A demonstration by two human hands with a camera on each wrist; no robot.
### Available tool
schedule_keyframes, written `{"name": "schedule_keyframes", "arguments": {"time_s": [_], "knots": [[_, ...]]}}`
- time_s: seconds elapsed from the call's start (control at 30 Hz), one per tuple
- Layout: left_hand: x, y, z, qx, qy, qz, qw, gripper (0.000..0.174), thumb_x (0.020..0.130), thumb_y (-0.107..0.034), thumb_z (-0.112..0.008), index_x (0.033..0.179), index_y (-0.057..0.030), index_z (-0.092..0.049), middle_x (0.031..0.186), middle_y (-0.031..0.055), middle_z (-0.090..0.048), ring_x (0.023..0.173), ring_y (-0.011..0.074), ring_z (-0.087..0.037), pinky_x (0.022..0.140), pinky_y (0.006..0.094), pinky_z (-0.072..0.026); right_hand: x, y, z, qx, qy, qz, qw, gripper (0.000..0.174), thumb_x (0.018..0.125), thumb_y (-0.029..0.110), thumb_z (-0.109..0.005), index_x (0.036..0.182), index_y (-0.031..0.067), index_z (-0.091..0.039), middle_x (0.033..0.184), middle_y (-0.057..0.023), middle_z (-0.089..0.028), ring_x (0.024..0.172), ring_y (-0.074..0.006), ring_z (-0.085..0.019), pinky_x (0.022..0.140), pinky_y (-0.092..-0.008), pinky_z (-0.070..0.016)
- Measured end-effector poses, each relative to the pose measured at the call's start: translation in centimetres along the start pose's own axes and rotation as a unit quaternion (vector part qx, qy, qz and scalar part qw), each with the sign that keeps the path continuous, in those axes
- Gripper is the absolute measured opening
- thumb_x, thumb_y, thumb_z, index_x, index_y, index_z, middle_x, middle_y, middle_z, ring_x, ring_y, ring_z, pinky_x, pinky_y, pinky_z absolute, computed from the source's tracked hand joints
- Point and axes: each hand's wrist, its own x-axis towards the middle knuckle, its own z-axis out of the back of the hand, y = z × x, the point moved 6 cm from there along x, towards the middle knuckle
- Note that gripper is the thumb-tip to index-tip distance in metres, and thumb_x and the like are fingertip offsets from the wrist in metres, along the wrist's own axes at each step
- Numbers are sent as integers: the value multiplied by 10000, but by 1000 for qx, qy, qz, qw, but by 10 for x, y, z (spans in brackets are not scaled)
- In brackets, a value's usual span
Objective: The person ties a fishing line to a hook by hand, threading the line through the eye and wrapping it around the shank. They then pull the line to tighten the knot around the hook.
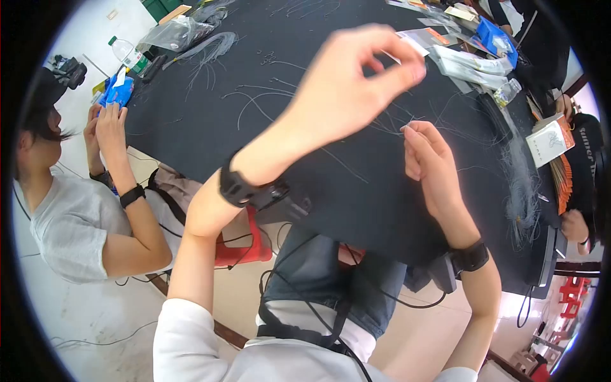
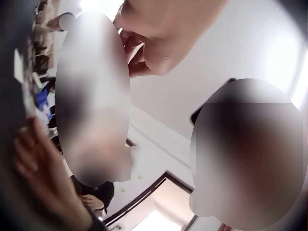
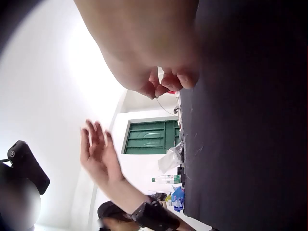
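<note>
In the head view my left hand (image 1: pixel 356 83) is raised high over the table, the thumb and index finger near each other. From the right wrist view, the same left hand (image 3: pixel 103 159) shows loosely extended fingers, with nothing visible in them. Lower and to the right, my right hand (image 1: pixel 433 156) pinches the end of a thin fishing line between thumb and index finger. That fishing line (image 3: pixel 166 108) trails away from the fingertips in the right wrist view. More fishing lines (image 1: pixel 347 164) lie loose on the black table (image 1: pixel 382 210) below the hands.
A tangled heap of clear line (image 1: pixel 519 184) lies at the right edge. Clear packets (image 1: pixel 474 67) and a blue bag (image 1: pixel 496 41) are at the back right. A bottle (image 1: pixel 129 56) and a plastic bag (image 1: pixel 178 35) stand back left. Another person (image 1: pixel 83 216) sits at left.
</note>
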Motion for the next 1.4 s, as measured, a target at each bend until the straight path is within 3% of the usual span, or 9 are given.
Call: {"name": "schedule_keyframes", "arguments": {"time_s": [0.13, 0.47, 0.8, 1.2, 1.4], "knots": [[-15, 51, -40, -168, 37, 165, 971, 184, 834, -173, -595, 934, -23, -630, 949, 58, -623, 861, 88, -558, 768, 225, -431, -2, 5, -3, 16, 0, 18, 1000, 180, 877, 178, -546, 976, 28, -541, 653, 47, -423, 493, -12, -329, 447, -173, -266], [-44, 83, -60, -378, 71, 281, 879, 172, 830, -203, -607, 908, -52, -633, 890, 42, -620, 802, 114, -564, 722, 252, -430, -3, 5, 3, 58, -47, 37, 997, 172, 881, 185, -543, 992, 54, -544, 645, 40, -438, 490, -20, -358, 448, -177, -288], [-47, 83, -66, -392, 96, 309, 861, 168, 837, -213, -608, 904, -62, -635, 795, 7, -608, 721, 76, -555, 656, 206, -424, -4, 3, 9, 65, -89, 57, 992, 182, 869, 160, -562, 990, 30, -602, 639, 43, -487, 481, -13, -348, 441, -178, -259], [-50, 80, -66, -397, 87, 318, 857, 158, 831, -196, -615, 900, -56, -638, 793, 11, -610, 716, 85, -560, 642, 221, -430, -5, 7, 12, 39, -104, 76, 991, 185, 852, 154, -585, 982, 26, -614, 576, 55, -448, 469, -8, -334, 432, -169, -244], [-52, 79, -69, -401, 112, 323, 850, 157, 832, -200, -614, 877, -53, -643, 757, 7, -601, 681, 73, -536, 619, 208, -407, -5, 7, 10, 25, -111, 67, 991, 182, 847, 149, -589, 975, 23, -620, 646, 33, -513, 484, -3, -346, 433, -165, -255]]}}
